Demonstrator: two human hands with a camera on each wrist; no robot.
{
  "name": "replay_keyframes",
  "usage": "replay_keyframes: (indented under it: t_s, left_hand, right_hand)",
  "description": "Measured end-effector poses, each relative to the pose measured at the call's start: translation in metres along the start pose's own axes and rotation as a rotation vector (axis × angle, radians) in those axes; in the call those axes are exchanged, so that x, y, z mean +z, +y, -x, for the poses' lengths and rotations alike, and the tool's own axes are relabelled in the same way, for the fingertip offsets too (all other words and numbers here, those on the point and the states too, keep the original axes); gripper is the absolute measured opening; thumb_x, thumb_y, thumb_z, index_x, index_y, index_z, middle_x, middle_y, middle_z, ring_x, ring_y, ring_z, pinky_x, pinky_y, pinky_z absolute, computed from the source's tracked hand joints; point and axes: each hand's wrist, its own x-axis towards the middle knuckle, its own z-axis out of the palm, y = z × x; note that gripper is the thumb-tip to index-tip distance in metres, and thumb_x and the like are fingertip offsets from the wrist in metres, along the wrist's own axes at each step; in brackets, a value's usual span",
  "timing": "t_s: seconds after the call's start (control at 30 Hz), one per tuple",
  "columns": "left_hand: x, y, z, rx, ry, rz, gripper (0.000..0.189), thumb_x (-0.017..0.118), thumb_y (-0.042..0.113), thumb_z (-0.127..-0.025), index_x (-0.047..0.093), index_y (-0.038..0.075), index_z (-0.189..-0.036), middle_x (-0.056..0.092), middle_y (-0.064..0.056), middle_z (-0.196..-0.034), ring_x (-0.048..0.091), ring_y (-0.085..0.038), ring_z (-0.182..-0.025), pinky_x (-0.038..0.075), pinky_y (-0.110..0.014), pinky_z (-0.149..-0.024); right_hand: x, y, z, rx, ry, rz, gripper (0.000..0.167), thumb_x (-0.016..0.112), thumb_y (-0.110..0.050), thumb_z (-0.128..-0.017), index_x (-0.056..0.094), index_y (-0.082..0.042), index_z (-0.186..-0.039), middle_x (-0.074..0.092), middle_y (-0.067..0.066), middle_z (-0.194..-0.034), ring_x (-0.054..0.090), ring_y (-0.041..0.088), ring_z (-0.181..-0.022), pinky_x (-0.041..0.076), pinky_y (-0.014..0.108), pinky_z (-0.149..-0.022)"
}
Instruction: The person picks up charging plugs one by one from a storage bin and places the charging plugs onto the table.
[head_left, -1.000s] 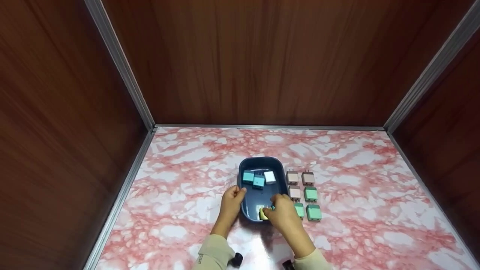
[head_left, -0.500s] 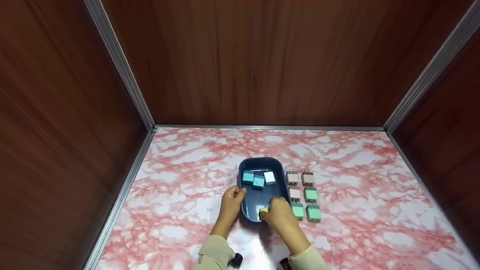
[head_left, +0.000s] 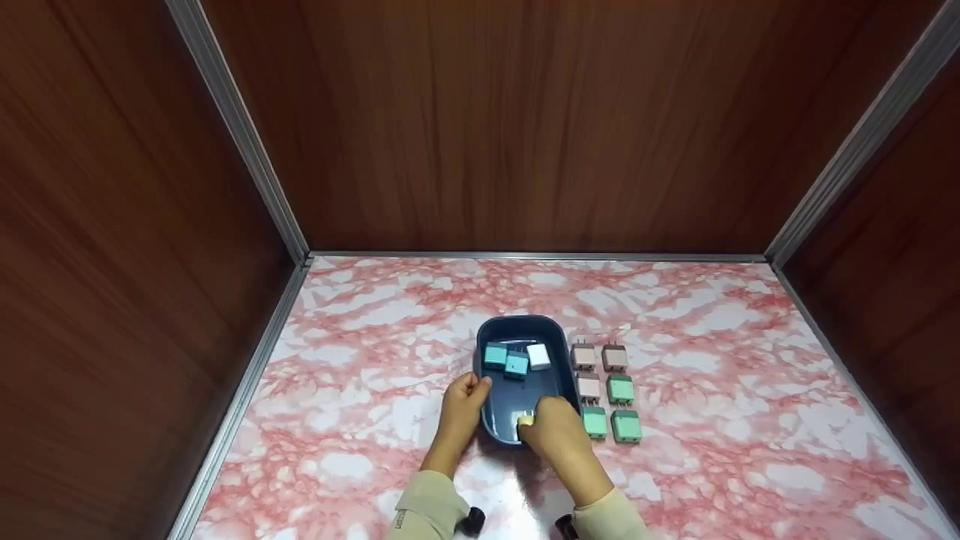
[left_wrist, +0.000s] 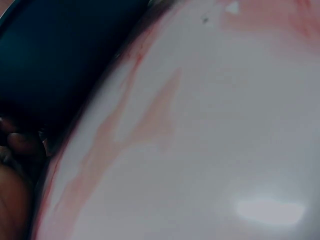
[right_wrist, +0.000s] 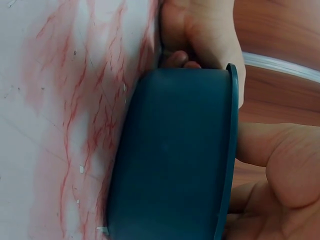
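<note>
The right hand hides much of the yellow charger — and the blue tray blocks its fingertips from the right wrist view. Thumb and fingers pinch the charger inside the tray's near end; the left hand — cut off, dark in its wrist view — grips the tray's left rim.

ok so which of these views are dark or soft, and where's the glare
Head: fairly clear, with glare on the red-and-white marbled tabletop just below the dark blue, rounded rectangular tray; left wrist: the dimmest and soft, a bright glare patch at lower right, the tray nearly black at upper left; right wrist: clearer, the tray's side fairly evenly lit, no strong glare.
</note>
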Motion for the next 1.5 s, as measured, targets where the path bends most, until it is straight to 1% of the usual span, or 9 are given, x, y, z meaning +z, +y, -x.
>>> replay_keyframes:
  t_s: [0.27, 0.4, 0.53, 0.77, 0.87, 1.03, 1.23, 1.4, 1.5]
  left_hand:
    - [0.001, -0.002, -0.001, -0.018, -0.002, 0.015, 0.041, 0.066, 0.005, -0.097, 0.04, 0.009, -0.066, 0.032, 0.007, -0.059, 0.033, -0.003, -0.053, 0.026, -0.021, -0.054]
    - [0.001, -0.002, 0.0, -0.018, -0.003, 0.012, 0.04, 0.066, 0.006, -0.097, 0.04, 0.007, -0.066, 0.032, 0.007, -0.059, 0.033, -0.004, -0.054, 0.026, -0.021, -0.054]
    - [0.001, -0.001, 0.0, -0.015, -0.004, 0.015, 0.04, 0.066, 0.007, -0.097, 0.04, 0.007, -0.066, 0.033, 0.006, -0.06, 0.033, -0.004, -0.054, 0.027, -0.021, -0.054]
    - [0.0, -0.002, -0.001, -0.011, -0.002, 0.008, 0.04, 0.067, 0.007, -0.096, 0.041, 0.009, -0.066, 0.034, 0.007, -0.059, 0.034, -0.004, -0.054, 0.027, -0.021, -0.054]
    - [0.0, -0.002, -0.001, -0.009, -0.009, 0.014, 0.039, 0.067, 0.007, -0.096, 0.041, 0.008, -0.066, 0.034, 0.007, -0.06, 0.035, -0.005, -0.055, 0.028, -0.021, -0.055]
    - [0.0, -0.004, 0.0, -0.015, -0.011, 0.026, 0.039, 0.067, 0.007, -0.096, 0.042, 0.005, -0.067, 0.035, 0.006, -0.06, 0.036, -0.005, -0.056, 0.028, -0.022, -0.055]
    - [0.002, -0.01, 0.001, -0.028, 0.008, 0.032, 0.039, 0.067, 0.007, -0.096, 0.041, 0.003, -0.067, 0.034, 0.005, -0.06, 0.034, -0.006, -0.054, 0.027, -0.021, -0.054]
    - [0.001, -0.008, 0.0, -0.007, 0.007, 0.009, 0.04, 0.066, 0.006, -0.096, 0.04, 0.005, -0.067, 0.034, 0.005, -0.06, 0.034, -0.006, -0.054, 0.028, -0.021, -0.054]
    - [0.002, -0.007, -0.001, 0.004, 0.013, 0.0, 0.04, 0.067, 0.006, -0.096, 0.04, 0.007, -0.066, 0.034, 0.006, -0.059, 0.034, -0.005, -0.054, 0.027, -0.021, -0.054]
  right_hand:
    - [0.005, -0.001, -0.003, -0.005, 0.013, 0.027, 0.028, 0.082, -0.023, -0.078, 0.07, 0.001, -0.084, 0.066, 0.019, -0.088, 0.069, 0.035, -0.079, 0.055, 0.051, -0.071]
    - [0.006, -0.003, -0.004, -0.001, 0.01, 0.03, 0.027, 0.082, -0.022, -0.077, 0.07, 0.001, -0.084, 0.067, 0.018, -0.088, 0.068, 0.035, -0.078, 0.055, 0.051, -0.07]
    - [0.007, -0.005, -0.005, 0.01, 0.012, 0.036, 0.026, 0.083, -0.021, -0.077, 0.07, 0.0, -0.083, 0.066, 0.018, -0.087, 0.068, 0.035, -0.077, 0.055, 0.052, -0.067]
    - [0.012, -0.009, -0.007, 0.028, 0.013, 0.073, 0.03, 0.084, -0.021, -0.077, 0.071, 0.003, -0.088, 0.065, 0.019, -0.09, 0.069, 0.039, -0.081, 0.057, 0.052, -0.068]
    - [0.013, -0.011, -0.007, 0.033, 0.007, 0.072, 0.028, 0.083, -0.02, -0.077, 0.071, 0.002, -0.09, 0.065, 0.019, -0.09, 0.069, 0.039, -0.083, 0.057, 0.053, -0.069]
    - [0.014, -0.013, -0.007, 0.019, 0.017, 0.095, 0.023, 0.081, -0.017, -0.078, 0.07, 0.001, -0.087, 0.066, 0.02, -0.09, 0.069, 0.04, -0.083, 0.057, 0.053, -0.068]
    - [0.019, -0.013, -0.006, 0.013, 0.026, 0.091, 0.017, 0.08, -0.014, -0.078, 0.069, -0.002, -0.083, 0.068, 0.02, -0.089, 0.069, 0.04, -0.081, 0.057, 0.053, -0.066]
    - [0.018, -0.013, -0.006, -0.013, 0.041, 0.09, 0.013, 0.079, -0.011, -0.079, 0.068, -0.003, -0.079, 0.069, 0.018, -0.085, 0.07, 0.039, -0.078, 0.057, 0.053, -0.065]
    - [0.017, -0.015, -0.007, -0.046, 0.066, 0.099, 0.013, 0.079, -0.011, -0.078, 0.068, -0.003, -0.078, 0.069, 0.018, -0.083, 0.07, 0.039, -0.077, 0.057, 0.053, -0.065]
